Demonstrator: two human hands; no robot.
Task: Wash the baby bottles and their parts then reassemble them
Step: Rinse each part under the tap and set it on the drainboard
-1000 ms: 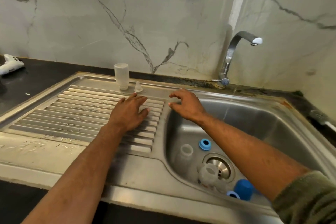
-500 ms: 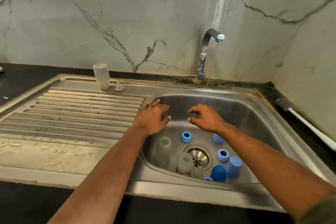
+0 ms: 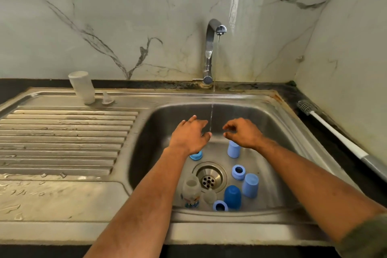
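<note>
Steel basin walls [image 3: 278,132] framed the head view. Both hands hung empty beside a thin water stream [image 3: 211,119]: the left hand [image 3: 189,134] with fingers relaxed, the right hand [image 3: 244,133] loosely curled round nothing. Parts lay below, toward six o'clock. Nearest the right hand, a pale blue plastic cap [image 3: 234,149] stood upright just beneath its palm. Counted: three caps, three blue screw rings, one clear printed bottle [image 3: 191,191]. Another white bottle [image 3: 82,87] stood on the drainboard at ten o'clock.
</note>
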